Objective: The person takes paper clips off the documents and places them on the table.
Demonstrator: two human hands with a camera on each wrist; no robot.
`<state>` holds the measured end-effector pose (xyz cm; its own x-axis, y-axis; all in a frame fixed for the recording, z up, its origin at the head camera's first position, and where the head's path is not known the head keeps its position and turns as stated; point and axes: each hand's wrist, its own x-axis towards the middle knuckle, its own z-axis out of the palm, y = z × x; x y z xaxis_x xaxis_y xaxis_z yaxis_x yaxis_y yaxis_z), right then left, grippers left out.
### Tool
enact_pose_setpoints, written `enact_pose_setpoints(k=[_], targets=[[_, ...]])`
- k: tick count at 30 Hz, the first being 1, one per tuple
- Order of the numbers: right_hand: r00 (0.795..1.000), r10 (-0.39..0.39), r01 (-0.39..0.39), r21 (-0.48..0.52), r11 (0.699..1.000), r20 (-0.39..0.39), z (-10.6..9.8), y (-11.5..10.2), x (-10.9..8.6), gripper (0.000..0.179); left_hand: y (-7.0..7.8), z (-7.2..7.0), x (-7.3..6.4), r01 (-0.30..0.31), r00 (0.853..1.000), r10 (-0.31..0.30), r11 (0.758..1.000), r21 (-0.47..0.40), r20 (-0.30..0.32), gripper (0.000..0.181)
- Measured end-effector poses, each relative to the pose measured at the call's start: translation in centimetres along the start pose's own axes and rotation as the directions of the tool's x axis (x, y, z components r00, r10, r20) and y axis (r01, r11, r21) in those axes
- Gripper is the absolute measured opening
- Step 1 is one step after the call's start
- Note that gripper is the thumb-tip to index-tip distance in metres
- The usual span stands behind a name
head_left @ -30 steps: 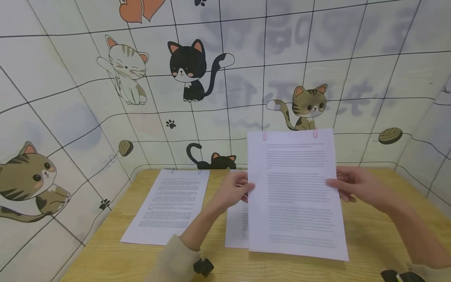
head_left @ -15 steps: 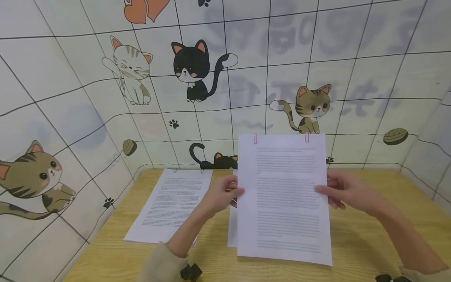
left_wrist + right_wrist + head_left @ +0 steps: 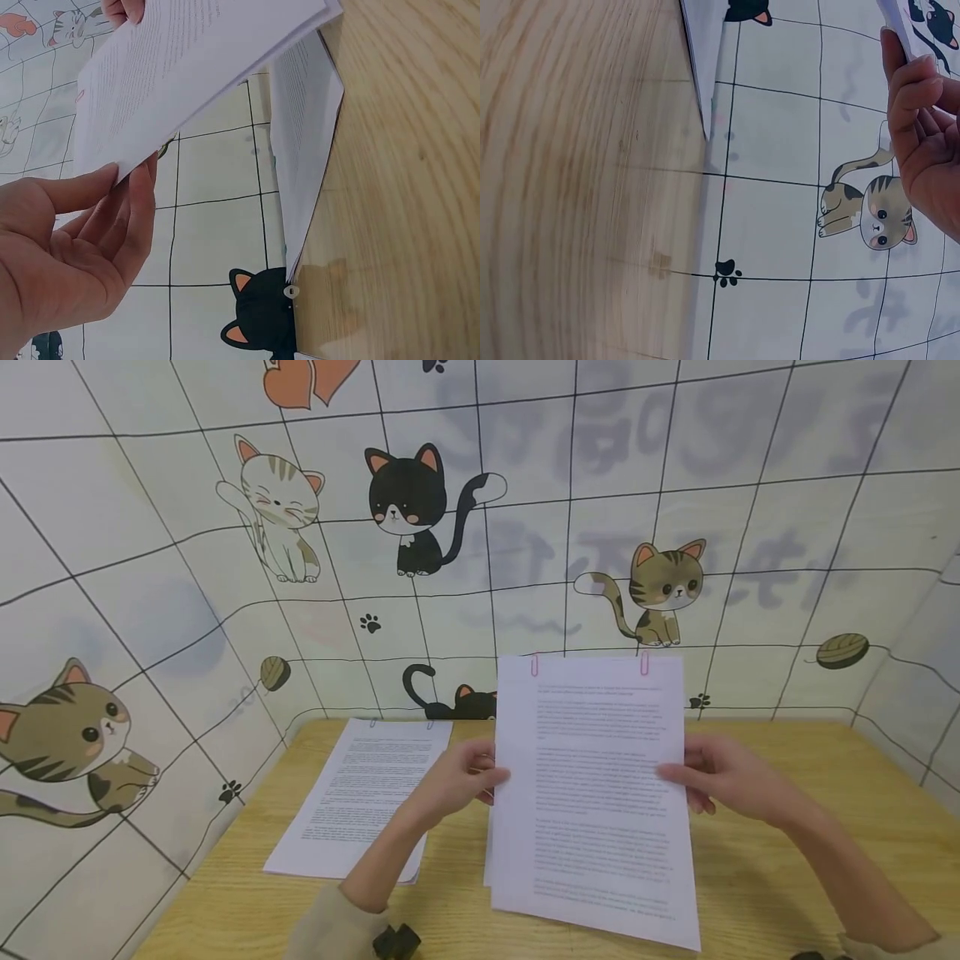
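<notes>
A stack of printed paper (image 3: 592, 793), with two pink paper clips (image 3: 644, 663) on its top edge, is held up above the table and tilted toward the head camera. My left hand (image 3: 457, 781) pinches its left edge, thumb in front and fingers behind. On the opposite edge my right hand (image 3: 727, 777) grips it the same way. The left wrist view shows the left hand (image 3: 82, 240) with the stack's edge (image 3: 202, 82) between thumb and fingers. In the right wrist view the right hand (image 3: 930, 135) holds a corner of the paper (image 3: 896, 26).
Another clipped paper stack (image 3: 360, 793) lies flat on the left of the wooden table (image 3: 795, 860). Part of a further paper stack (image 3: 488, 852) shows behind the raised one. A cat-patterned wall covering (image 3: 540, 485) stands along the table's back edge.
Both hands have brought the held stack left and slightly down, nearer the head camera. The printed lines look sharper now. The stack on the left has stayed in place on the table.
</notes>
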<state>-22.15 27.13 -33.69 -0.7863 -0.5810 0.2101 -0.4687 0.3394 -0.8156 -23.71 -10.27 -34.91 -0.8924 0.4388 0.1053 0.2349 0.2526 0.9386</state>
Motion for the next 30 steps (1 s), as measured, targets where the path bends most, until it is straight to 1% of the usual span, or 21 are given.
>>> enact_pose_setpoints(k=[3,6,8,11,14,17,20,24,27,29,30], targets=[[1.0,0.001,-0.002,-0.029,1.0,-0.026,0.2,0.0,0.0,0.021,0.1,-0.2,0.0,-0.019,1.0,0.02,0.999,0.036,-0.016,0.009],[0.999,0.012,-0.014,-0.061,0.998,-0.046,0.5,-0.1,-0.1,0.021,0.2,-0.2,0.0,-0.044,0.997,0.048,0.996,0.071,-0.059,0.012],[0.999,0.015,-0.018,-0.072,0.997,-0.045,0.7,-0.1,-0.1,0.02,0.3,-0.2,0.0,-0.078,0.991,0.087,0.993,0.091,-0.098,0.013],[0.999,0.008,-0.011,-0.078,0.997,-0.036,0.9,-0.1,-0.1,0.017,0.6,-0.2,0.1,-0.14,0.975,0.158,0.983,0.12,-0.158,0.016],[1.0,0.006,-0.008,-0.079,0.997,-0.024,1.0,-0.1,-0.1,0.017,1.0,-0.2,0.1,-0.2,0.951,0.227,0.969,0.142,-0.211,0.017],[1.0,0.009,-0.011,-0.089,0.996,-0.022,1.1,0.1,0.0,0.018,1.5,-0.3,0.1,-0.236,0.926,0.271,0.959,0.159,-0.263,0.015],[1.0,-0.004,0.002,-0.098,0.995,-0.019,1.2,0.2,-0.1,0.018,2.0,-0.3,0.1,-0.279,0.896,0.317,0.947,0.16,-0.311,0.015],[1.0,-0.029,0.027,-0.112,0.993,-0.012,1.3,0.2,0.0,0.016,2.6,-0.3,0.4,-0.361,0.845,0.399,0.917,0.171,-0.356,0.017],[0.999,-0.044,0.044,-0.113,0.993,-0.004,1.4,0.2,0.1,0.016,3.1,-0.2,0.7,-0.417,0.807,0.461,0.887,0.196,-0.368,0.017],[0.999,-0.051,0.05,-0.116,0.992,-0.001,1.5,0.1,0.1,0.016,3.4,-0.1,0.8,-0.436,0.789,0.487,0.873,0.217,-0.375,0.015],[0.999,-0.052,0.052,-0.118,0.992,-0.001,1.5,0.1,0.1,0.016,3.5,-0.1,0.9,-0.442,0.781,0.496,0.868,0.226,-0.378,0.014]])
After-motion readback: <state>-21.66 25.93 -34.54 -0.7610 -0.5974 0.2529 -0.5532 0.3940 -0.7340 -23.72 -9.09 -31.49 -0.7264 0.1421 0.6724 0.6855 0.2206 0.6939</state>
